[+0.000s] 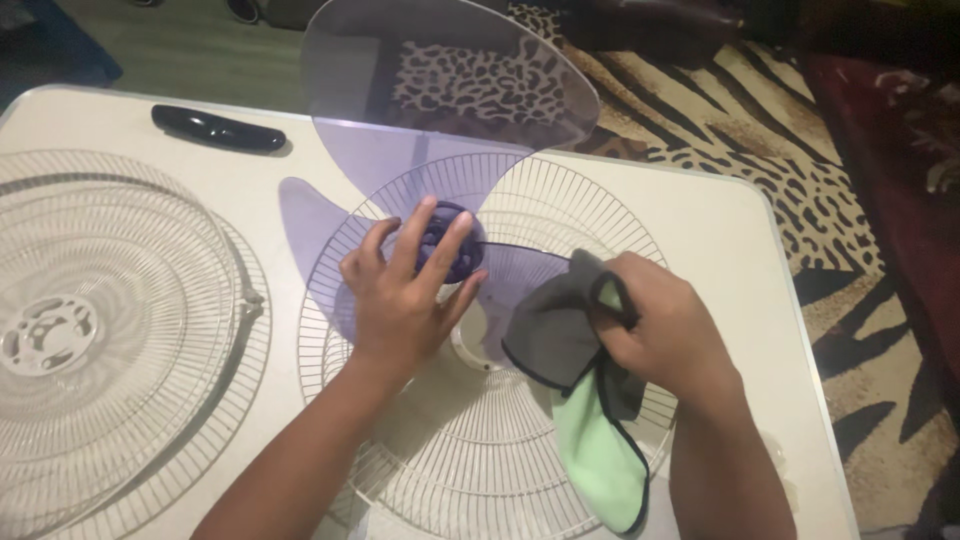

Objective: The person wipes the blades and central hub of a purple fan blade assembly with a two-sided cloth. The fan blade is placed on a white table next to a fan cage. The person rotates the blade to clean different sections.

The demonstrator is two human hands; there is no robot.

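Worktop (720, 215): carrying both grilles, handle at the far left edge.
Fan blade (440, 130): lying on the middle grille (560, 210).
Second grille (110, 330): sitting left of it.
Cloth (580, 400): resting right of the blade hub (447, 240).
Rug (800, 130): lying behind and right.
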